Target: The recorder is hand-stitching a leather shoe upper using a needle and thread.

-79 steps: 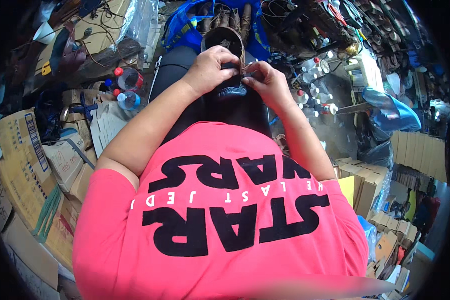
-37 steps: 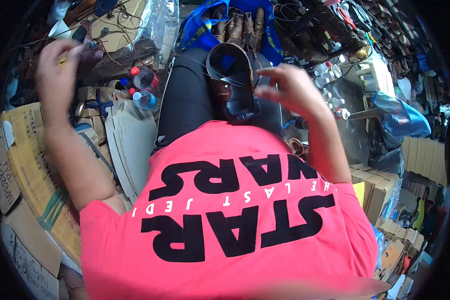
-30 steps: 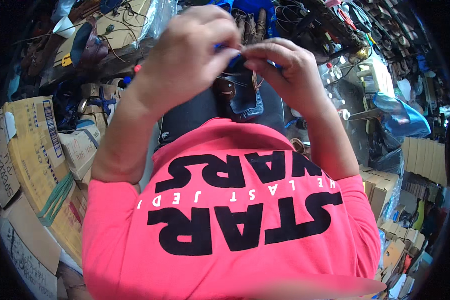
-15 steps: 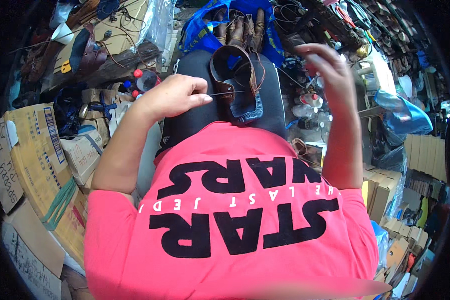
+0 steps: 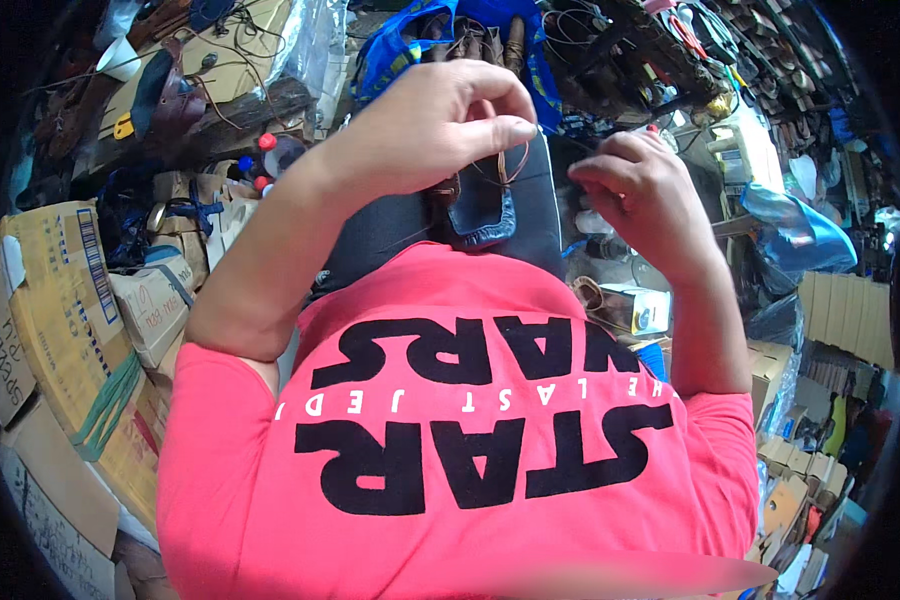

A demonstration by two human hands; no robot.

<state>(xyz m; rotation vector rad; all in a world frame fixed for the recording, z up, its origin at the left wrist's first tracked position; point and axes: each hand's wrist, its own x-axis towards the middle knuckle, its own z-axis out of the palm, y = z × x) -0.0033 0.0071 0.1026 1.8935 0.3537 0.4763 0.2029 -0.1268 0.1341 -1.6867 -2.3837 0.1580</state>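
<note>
A brown leather shoe upper with a dark blue padded collar (image 5: 482, 232) rests on my lap, between my dark-clothed thighs. My left hand (image 5: 450, 115) hovers over its far part and hides much of it. Thumb and fingertips are brought together in a pinch; what they hold, if anything, is too fine to make out. A thin brown cord (image 5: 526, 163) loops beside the upper, just below my left fingertips. Off to the right of my thigh, my right hand (image 5: 638, 185) is raised with its fingers curled in, and its grip is partly hidden.
Beyond my knees, a blue bag (image 5: 385, 62) holds several brown shoe-shaped pieces. Cardboard boxes (image 5: 65, 300) crowd the left side, near a wooden beam (image 5: 240, 115). A blue plastic sheet (image 5: 805, 235) and more cartons stand at the right.
My left hand has moved right and away from me, over the shoe upper; the thin needle-like thing it held no longer shows. My right hand has come lower, its fingers more curled.
</note>
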